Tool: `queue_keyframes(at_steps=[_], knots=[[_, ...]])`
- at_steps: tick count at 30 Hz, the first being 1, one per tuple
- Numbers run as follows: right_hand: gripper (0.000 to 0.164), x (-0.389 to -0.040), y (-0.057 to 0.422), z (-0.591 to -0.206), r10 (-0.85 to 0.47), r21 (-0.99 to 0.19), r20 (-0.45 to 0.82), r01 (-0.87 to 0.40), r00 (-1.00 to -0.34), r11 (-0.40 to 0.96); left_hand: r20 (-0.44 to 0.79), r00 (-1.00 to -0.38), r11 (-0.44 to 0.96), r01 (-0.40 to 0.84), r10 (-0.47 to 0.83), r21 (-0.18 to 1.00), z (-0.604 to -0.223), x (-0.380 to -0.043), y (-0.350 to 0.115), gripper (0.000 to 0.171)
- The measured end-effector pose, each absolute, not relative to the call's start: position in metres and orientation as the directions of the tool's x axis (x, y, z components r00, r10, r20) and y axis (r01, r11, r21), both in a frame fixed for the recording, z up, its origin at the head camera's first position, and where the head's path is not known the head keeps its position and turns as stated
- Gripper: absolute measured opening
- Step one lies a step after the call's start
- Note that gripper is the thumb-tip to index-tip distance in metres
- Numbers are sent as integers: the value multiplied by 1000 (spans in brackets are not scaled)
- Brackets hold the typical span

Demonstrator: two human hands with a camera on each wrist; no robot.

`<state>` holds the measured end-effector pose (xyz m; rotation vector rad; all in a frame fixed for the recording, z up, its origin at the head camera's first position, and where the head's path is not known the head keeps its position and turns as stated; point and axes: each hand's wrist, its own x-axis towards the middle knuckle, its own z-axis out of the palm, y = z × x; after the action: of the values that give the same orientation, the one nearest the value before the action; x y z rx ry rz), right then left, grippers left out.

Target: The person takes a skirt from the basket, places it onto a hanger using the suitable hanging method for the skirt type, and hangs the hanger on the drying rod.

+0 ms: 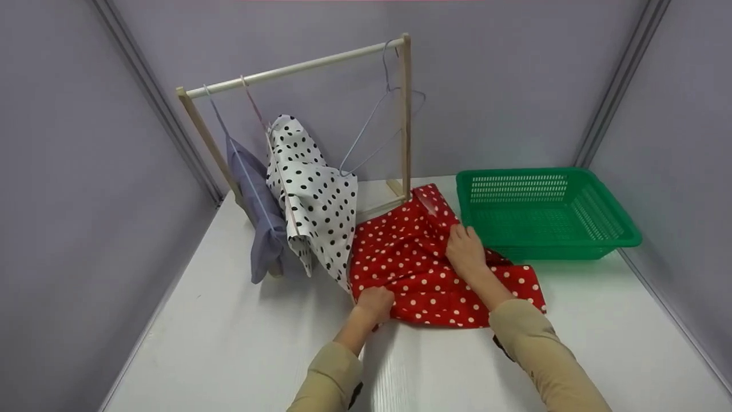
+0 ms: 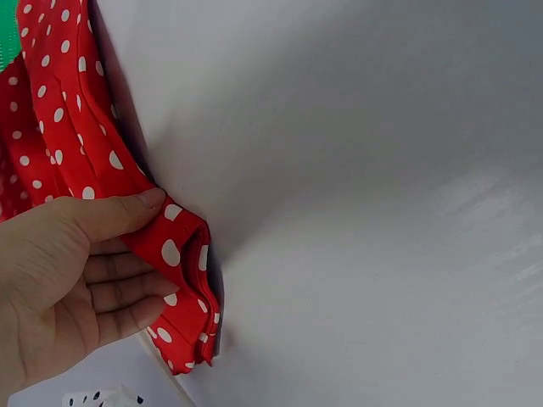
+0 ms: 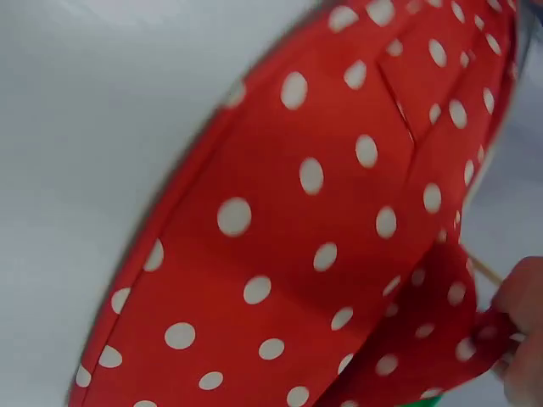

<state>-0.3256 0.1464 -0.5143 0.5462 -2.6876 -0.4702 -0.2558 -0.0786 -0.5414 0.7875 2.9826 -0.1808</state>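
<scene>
A red garment (image 1: 412,269) with white dots lies spread and rumpled over the front of the table. My left hand (image 1: 376,303) pinches its near left corner. In the left wrist view, the thumb (image 2: 123,212) presses a folded hem against the curled fingers. Farther right, my right hand (image 1: 466,249) grips a gathered bunch of the same cloth. The right wrist view catches only part of that hand (image 3: 522,314) at the edge, with cloth bunched in its fingers and a seam line across the fabric.
A wooden rack (image 1: 406,114) with a white rail stands behind, holding a grey-purple garment (image 1: 257,200), a white garment (image 1: 320,194) with black dots, and a bare wire hanger (image 1: 366,126). A green plastic basket (image 1: 543,252) sits at the back right, close to the red cloth.
</scene>
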Motion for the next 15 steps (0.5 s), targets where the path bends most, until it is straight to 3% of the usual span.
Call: queue_keyframes(at_steps=[3, 6, 8, 13, 15], knots=[[31, -324, 143, -521, -352, 536, 75, -259, -933, 803, -82, -862, 857, 506, 500, -102, -542, -256, -78, 6], [35, -324, 143, -529, -315, 594, -6, -256, -949, 762, -85, -859, 853, 511, 505, -107, -543, -257, -78, 8], [36, -323, 144, -535, -301, 551, -23, -263, -953, 792, -83, -861, 853, 509, 503, -112, -543, -257, -79, 8], [35, -320, 149, -547, -223, 275, -30, -223, -974, 935, -68, -860, 852, 509, 505, -118, -543, -258, -80, 7], [31, -319, 152, -549, -210, 291, -35, -211, -977, 933, -68, -860, 852, 510, 505, -117, -543, -259, -81, 7]])
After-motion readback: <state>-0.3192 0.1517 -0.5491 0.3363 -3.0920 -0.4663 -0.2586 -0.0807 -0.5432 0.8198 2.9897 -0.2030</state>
